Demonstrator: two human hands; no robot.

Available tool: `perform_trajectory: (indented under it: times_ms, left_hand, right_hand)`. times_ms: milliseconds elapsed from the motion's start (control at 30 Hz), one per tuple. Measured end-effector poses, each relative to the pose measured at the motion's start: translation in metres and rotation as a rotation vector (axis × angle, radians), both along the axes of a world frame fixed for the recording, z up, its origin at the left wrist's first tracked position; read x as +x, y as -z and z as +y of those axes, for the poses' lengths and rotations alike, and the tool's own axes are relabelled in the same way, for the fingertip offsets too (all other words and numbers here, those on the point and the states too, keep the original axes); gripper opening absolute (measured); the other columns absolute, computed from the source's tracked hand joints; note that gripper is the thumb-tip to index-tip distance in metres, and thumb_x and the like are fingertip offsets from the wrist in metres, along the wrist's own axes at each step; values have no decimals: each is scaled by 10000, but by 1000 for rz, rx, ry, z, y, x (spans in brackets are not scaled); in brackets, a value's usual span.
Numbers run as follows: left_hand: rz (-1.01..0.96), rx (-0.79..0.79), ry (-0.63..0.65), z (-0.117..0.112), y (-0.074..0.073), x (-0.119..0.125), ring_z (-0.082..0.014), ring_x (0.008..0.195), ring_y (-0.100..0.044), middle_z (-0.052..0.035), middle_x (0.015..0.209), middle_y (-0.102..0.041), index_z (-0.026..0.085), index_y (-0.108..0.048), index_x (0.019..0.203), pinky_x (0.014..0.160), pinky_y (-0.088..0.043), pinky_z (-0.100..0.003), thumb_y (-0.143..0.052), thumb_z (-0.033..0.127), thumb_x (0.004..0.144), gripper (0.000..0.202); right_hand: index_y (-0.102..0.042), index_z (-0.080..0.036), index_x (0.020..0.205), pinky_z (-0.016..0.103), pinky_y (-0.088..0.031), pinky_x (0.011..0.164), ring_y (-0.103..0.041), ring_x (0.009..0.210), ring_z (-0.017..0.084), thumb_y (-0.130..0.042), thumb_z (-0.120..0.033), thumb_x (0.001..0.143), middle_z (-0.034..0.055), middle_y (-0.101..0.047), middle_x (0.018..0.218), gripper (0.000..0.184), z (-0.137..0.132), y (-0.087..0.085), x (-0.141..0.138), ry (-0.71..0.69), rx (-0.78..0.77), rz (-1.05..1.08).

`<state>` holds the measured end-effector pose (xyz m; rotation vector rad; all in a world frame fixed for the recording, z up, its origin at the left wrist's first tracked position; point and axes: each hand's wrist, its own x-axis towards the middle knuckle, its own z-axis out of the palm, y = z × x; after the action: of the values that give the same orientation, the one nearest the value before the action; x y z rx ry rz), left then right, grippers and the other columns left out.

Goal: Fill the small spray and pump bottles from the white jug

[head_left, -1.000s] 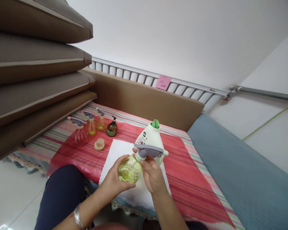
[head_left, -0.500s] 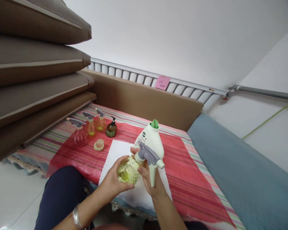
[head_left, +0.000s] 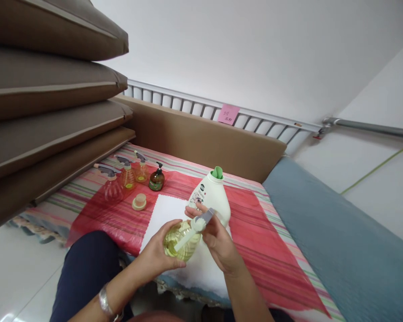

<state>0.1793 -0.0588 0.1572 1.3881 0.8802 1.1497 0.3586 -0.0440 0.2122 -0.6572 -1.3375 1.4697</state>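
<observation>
My left hand (head_left: 157,251) is wrapped round the body of a clear yellow-green spray bottle (head_left: 190,251), which is tilted above a white cloth. My right hand (head_left: 222,245) is at the bottle's grey and pale green trigger spray head (head_left: 205,218), with the head between its thumb and fingers. Some of its fingers stretch out behind the head. The pale trigger points down toward me, across the bottle's front. Just behind my hands stands a large white jug (head_left: 215,192) with a green opening on top.
On the left stand a pink spray bottle (head_left: 112,190), two yellowish spray bottles (head_left: 128,179) and a brown pump bottle (head_left: 156,180). A pale round cap (head_left: 139,202) lies before them. The white cloth (head_left: 159,214) covers red plastic sheeting (head_left: 262,250). Brown cushions (head_left: 53,103) are stacked at left.
The spray head has turned on the bottle: its nozzle and trigger pointed right and now face toward me. My right hand has turned with it; my left hand keeps its hold on the bottle.
</observation>
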Motion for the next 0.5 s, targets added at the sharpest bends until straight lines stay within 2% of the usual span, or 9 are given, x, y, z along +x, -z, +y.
perform_trajectory:
  times_ms: [67, 133, 200, 267, 367, 433, 500]
  left_hand:
    - [13, -6, -18, 0, -1, 0, -302, 1196, -530, -107, 1285, -582, 224, -500, 1249, 1049, -383, -446, -843, 214, 495, 829]
    - [31, 3, -31, -1, 0, -1, -304, 1201, -525, -107, 1286, -582, 223, -505, 1247, 1050, -381, -446, -844, 214, 496, 824]
    - [47, 24, -37, 0, 1, -1, -304, 1211, -517, -106, 1288, -580, 225, -503, 1252, 1052, -376, -446, -841, 216, 504, 821]
    - [51, 40, -42, 0, 2, -2, -304, 1215, -515, -103, 1281, -585, 230, -498, 1259, 1055, -372, -449, -840, 216, 501, 832]
    - [47, 38, -62, -1, 2, -3, -304, 1208, -524, -101, 1265, -596, 230, -500, 1256, 1054, -375, -449, -843, 219, 488, 842]
    - [52, 32, -75, -1, 2, -5, -302, 1207, -526, -102, 1263, -598, 230, -502, 1253, 1052, -380, -447, -844, 228, 488, 838]
    - [53, 30, -84, -1, 1, -6, -302, 1212, -522, -100, 1270, -595, 235, -502, 1255, 1048, -385, -444, -842, 233, 494, 833]
  right_hand:
    - [-635, -284, 1152, 428, -377, 1015, -544, 1160, 258, -726, -443, 760, 63, -640, 1232, 433, 0, 0, 2, 23, -12, -32]
    - [-678, -263, 1018, 399, -433, 944, -608, 1027, 243, -768, -389, 725, 48, -697, 1084, 330, 1, 1, 2, 97, -10, -57]
    - [-662, -274, 995, 367, -470, 877, -627, 948, 230, -833, -366, 638, 21, -705, 999, 407, 1, 2, 0, 144, 2, -35]
    - [-634, -288, 1071, 369, -468, 895, -616, 998, 240, -844, -405, 609, 25, -692, 1055, 521, 1, 3, -2, 114, 8, -9]
    - [-643, -268, 1092, 406, -422, 979, -595, 1075, 259, -790, -441, 676, 49, -686, 1107, 474, 1, 4, -6, 76, -6, -19]
    - [-666, -248, 1013, 414, -429, 971, -610, 1033, 257, -792, -404, 680, 44, -705, 1028, 389, 1, 4, -8, 158, 0, -67]
    - [-657, -251, 1014, 414, -454, 937, -612, 1009, 261, -825, -383, 633, 35, -704, 1009, 437, 1, 3, -9, 211, 12, -95]
